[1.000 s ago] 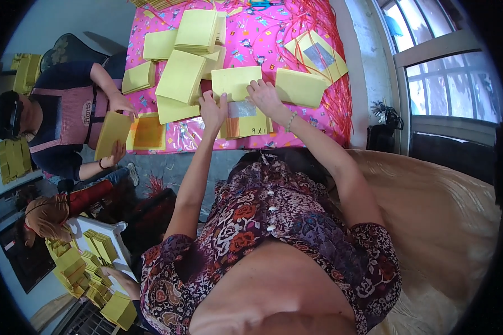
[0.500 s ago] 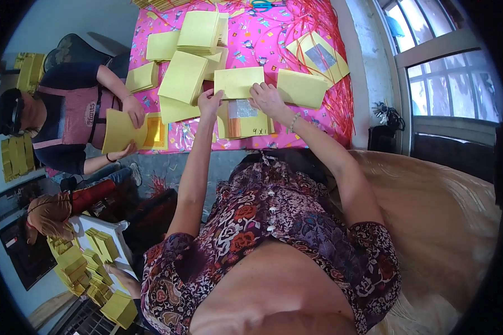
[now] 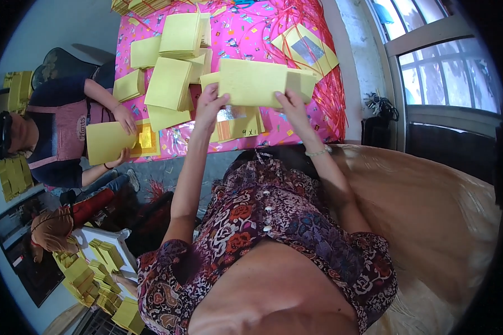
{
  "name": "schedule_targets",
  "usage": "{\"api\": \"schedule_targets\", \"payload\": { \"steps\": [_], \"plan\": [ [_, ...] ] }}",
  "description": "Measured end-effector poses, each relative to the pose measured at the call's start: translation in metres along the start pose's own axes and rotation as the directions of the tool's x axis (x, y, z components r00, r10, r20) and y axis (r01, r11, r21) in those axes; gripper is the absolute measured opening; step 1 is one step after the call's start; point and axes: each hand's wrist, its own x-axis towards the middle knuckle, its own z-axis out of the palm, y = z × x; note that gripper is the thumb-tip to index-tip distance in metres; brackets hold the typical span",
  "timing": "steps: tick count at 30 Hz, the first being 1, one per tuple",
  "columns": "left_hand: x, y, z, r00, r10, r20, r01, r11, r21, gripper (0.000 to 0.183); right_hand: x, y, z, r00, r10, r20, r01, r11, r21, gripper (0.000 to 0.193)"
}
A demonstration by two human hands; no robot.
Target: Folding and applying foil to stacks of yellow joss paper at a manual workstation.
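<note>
The sheet has risen off the table, pinched near its ends between left hand and right hand. Lifting looks finished; possibly several layers.

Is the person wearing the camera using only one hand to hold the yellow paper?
No, the left hand grips the yellow paper at its left edge, and the right hand near its lower right corner.

I hold one yellow paper near its lower corners, between my left hand and my right hand. Left of my left hand lie yellow stacks on the pink tablecloth.
</note>
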Motion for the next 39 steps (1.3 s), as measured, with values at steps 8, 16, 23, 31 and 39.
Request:
{"api": "schedule_targets", "payload": {
  "steps": [8, 16, 23, 31, 39],
  "plan": [
    [0.072, -0.072, 0.064, 0.954, 0.217, 0.209, -0.300, 0.737, 0.606, 0.048, 0.038, 0.050, -0.092, 0.920, -0.304, -0.248, 0.169, 0.878, -0.449, 0.024],
    [0.095, -0.072, 0.084, 0.986, -0.101, 0.134, -0.079, 0.426, 0.901, 0.049, 0.062, 0.070, -0.108, 0.935, -0.165, -0.314, -0.118, 0.690, -0.715, 0.037],
    [0.106, -0.088, 0.079, 0.989, -0.132, 0.068, -0.024, 0.311, 0.950, 0.053, 0.062, 0.069, -0.100, 0.937, -0.196, -0.288, -0.101, 0.639, -0.763, 0.035],
    [0.107, -0.097, 0.084, 0.995, -0.087, 0.044, -0.024, 0.225, 0.974, 0.052, 0.058, 0.062, -0.094, 0.939, -0.166, -0.302, -0.147, 0.599, -0.787, 0.034],
    [0.106, -0.093, 0.086, 0.993, -0.120, -0.008, 0.038, 0.250, 0.968, 0.054, 0.059, 0.068, -0.092, 0.928, -0.224, -0.296, -0.117, 0.581, -0.805, 0.037]
  ]
}}
